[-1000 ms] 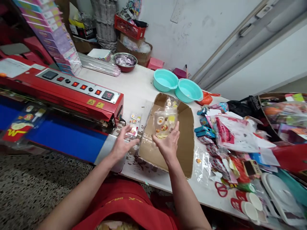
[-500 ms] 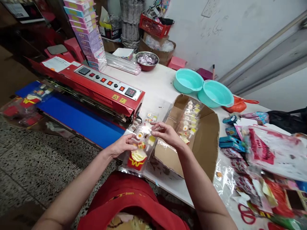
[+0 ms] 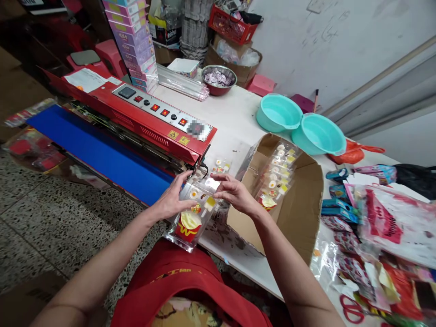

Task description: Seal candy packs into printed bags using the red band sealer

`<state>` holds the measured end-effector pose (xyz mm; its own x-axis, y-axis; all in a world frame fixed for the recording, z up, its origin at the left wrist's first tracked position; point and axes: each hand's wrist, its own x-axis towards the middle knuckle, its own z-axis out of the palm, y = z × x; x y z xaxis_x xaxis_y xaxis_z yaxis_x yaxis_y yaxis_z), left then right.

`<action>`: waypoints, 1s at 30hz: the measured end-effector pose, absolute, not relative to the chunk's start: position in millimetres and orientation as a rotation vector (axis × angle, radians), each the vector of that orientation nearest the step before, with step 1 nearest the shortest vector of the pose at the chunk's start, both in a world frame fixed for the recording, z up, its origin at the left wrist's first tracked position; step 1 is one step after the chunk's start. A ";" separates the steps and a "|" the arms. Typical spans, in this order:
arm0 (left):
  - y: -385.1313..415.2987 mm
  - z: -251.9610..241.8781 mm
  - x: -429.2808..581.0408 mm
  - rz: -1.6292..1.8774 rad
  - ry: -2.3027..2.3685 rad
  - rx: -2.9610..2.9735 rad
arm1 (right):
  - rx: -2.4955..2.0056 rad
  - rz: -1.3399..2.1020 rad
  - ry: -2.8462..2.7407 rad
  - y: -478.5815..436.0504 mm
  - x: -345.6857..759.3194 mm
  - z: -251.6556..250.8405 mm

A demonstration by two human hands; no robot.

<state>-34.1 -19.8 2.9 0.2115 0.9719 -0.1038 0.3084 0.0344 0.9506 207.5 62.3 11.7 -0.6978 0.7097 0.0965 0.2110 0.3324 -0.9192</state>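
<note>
A clear plastic packet [image 3: 190,222] lies tilted in front of me at the table edge. Inside it show a red fries-box piece, a fried-egg piece and other small food-shaped pieces. My left hand [image 3: 170,200] grips its left side near the top, thumb across the front. My right hand [image 3: 233,193] pinches the upper right edge, fingers bent. Just left of the packet is the red band sealer [image 3: 153,122] with its blue conveyor belt [image 3: 112,159]. Beyond the fingers another small clear packet [image 3: 221,165] lies on the table.
On the right, an open cardboard box [image 3: 303,204] holds a row of similar packets [image 3: 275,177]. Behind it stand two turquoise basins [image 3: 279,111]. Red-handled scissors [image 3: 352,309] and assorted packaging lie at far right. A metal bowl [image 3: 218,79] of small sachets stands at the back.
The packet has turned slightly, its lower end swinging left, with both hands still on it. My left hand's fingers have extended up its edge. At the belt's far left end, a packet has moved farther away.
</note>
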 end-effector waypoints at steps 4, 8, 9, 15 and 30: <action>15.1 39.7 -33.0 0.562 1.169 2.170 | -0.678 1.226 -2.289 59.7 195.1 22.6; 29.0 51.0 -45.9 0.297 1.176 2.370 | -0.709 1.088 -2.392 61.9 199.2 24.5; 27.6 51.7 -50.5 0.267 1.208 2.408 | -0.759 1.009 -2.441 62.3 202.3 24.1; 10.0 46.8 -64.6 0.234 1.415 2.425 | -1.018 0.801 -2.619 59.2 211.3 22.2; 11.1 -27.5 -27.2 0.999 1.403 0.315 | -1.246 1.635 -1.327 48.9 167.8 -21.2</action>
<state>-27.2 11.1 -27.5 -0.1410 0.7314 -0.6672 -0.3918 0.5777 0.7161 167.8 48.9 -21.2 -0.3096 0.9161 -0.2546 0.0604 -0.2483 -0.9668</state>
